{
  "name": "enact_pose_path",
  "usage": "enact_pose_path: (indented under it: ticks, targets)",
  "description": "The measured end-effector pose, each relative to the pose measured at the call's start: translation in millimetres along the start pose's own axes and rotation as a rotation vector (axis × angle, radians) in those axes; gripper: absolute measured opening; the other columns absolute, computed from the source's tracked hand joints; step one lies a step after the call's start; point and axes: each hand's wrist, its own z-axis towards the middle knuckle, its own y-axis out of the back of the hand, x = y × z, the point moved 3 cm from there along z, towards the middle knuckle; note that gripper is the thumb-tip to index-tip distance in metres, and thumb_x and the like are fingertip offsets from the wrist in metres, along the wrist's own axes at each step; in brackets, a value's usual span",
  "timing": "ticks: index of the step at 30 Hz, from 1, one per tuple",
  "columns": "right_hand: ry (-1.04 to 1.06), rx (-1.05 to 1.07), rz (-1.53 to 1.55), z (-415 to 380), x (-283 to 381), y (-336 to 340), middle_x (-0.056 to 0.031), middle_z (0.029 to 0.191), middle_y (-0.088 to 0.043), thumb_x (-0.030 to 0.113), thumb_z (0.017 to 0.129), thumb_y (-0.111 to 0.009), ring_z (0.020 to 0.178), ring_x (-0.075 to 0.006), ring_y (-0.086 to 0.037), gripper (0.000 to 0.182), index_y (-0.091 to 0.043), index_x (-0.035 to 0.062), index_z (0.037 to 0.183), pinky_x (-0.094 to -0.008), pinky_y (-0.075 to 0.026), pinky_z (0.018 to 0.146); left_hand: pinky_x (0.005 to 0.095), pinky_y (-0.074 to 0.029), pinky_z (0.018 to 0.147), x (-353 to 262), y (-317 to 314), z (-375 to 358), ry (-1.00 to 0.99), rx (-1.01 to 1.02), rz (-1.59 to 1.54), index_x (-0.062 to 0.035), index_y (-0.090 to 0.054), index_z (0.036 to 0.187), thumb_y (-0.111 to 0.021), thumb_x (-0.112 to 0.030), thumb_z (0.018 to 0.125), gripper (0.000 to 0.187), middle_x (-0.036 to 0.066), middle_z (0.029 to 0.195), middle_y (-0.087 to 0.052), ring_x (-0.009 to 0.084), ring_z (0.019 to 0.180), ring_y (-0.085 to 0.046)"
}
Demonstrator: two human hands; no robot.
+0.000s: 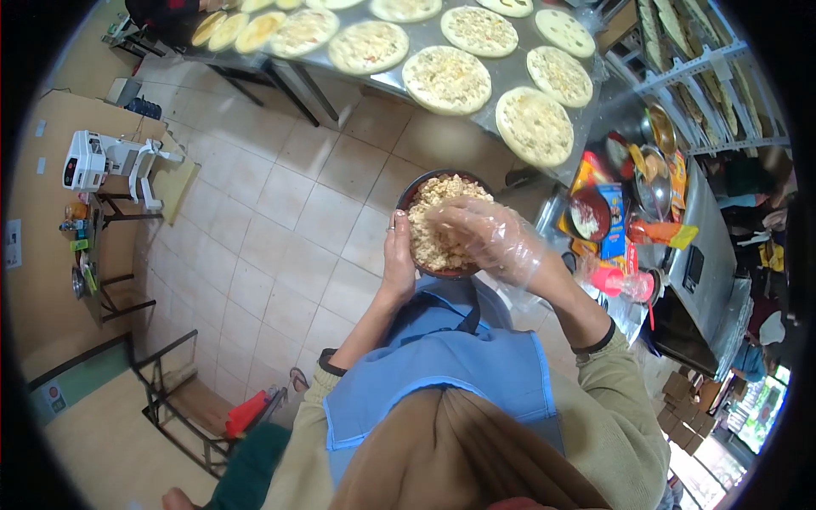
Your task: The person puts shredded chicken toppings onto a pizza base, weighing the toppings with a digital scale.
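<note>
In front of my blue apron [442,374] is a dark round bowl [406,189] filled with pale, crumbly topping [444,189]. My left hand [399,253] grips the bowl's left side, with the thumb near the rim. Over the bowl, my right hand [493,238] wears a clear plastic glove; its fingers are curled together and down into the crumbly topping. How much they hold is hidden under the hand. Just ahead, several round flat breads [446,81] covered with a similar topping lie on a metal table [476,119].
To the right, a small bowl of white stuff [589,212], colourful packets [612,223] and metal bowls [653,183] crowd a counter. A rack [693,76] holds long trays at upper right. A white scale [85,161] stands left. Another person's green sleeve [251,463] shows at lower left.
</note>
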Motion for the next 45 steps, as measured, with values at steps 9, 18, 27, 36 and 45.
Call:
enact_pose_path:
  ticks: [9,18,27,36,45]
  targets:
    - [-0.019,0.072,-0.137,60.5,-53.0,37.3,-0.0145,0.084,-0.057,0.001,0.068,-0.057,0.078,-0.0339,-0.057,0.035,-0.056,0.0019,0.103,-0.0406,-0.047,0.066,0.0333,-0.039,0.098,-18.8,-12.2,91.1,0.051,0.039,0.063,0.0000,-0.037,0.130,-0.025,-0.045,0.098,0.056,0.011,0.127,-0.047,0.0189,0.115,-0.049]
    - [-0.249,-0.087,-0.255,76.9,-101.8,91.4,-0.0152,0.098,-0.060,0.008,0.077,-0.062,0.089,-0.0336,-0.059,0.029,-0.058,0.0059,0.106,-0.0374,-0.049,0.074,0.0266,-0.036,0.093,-35.3,-50.7,162.0,0.079,0.157,0.005,0.0006,-0.042,0.119,-0.028,-0.039,0.099,0.046,0.010,0.115,-0.050,0.0141,0.107,-0.046]
    - [-0.434,-0.114,-0.484,121.4,-142.7,99.9,-0.0162,0.097,-0.059,0.005,0.074,-0.063,0.089,-0.0343,-0.057,0.034,-0.057,0.0049,0.108,-0.0401,-0.047,0.077,0.0304,-0.034,0.096,-56.0,-93.4,264.3,0.107,0.334,0.104,0.0038,-0.040,0.126,-0.032,-0.038,0.098,0.051,0.015,0.117,-0.050,0.0212,0.107,-0.047]
    - [-0.614,-0.405,-0.438,159.5,-187.9,144.1,-0.0118,0.086,-0.065,0.001,0.073,-0.061,0.082,-0.0310,-0.060,0.023,-0.068,0.0108,0.093,-0.0385,-0.048,0.071,0.0319,-0.033,0.097,-83.2,-131.1,353.0,0.194,0.565,0.191,0.0032,-0.041,0.126,-0.033,-0.040,0.097,0.053,0.016,0.118,-0.050,0.0225,0.108,-0.046]
    - [-0.564,-0.328,-0.461,170.4,-186.1,194.4,-0.0162,0.100,-0.061,0.002,0.080,-0.052,0.093,-0.0327,-0.059,0.027,-0.060,0.0069,0.105,-0.0388,-0.047,0.083,0.0310,-0.023,0.105,-89.2,-161.1,382.8,0.306,0.593,0.271,0.0036,-0.029,0.137,-0.033,-0.045,0.096,0.064,0.017,0.135,-0.037,0.0227,0.124,-0.035]
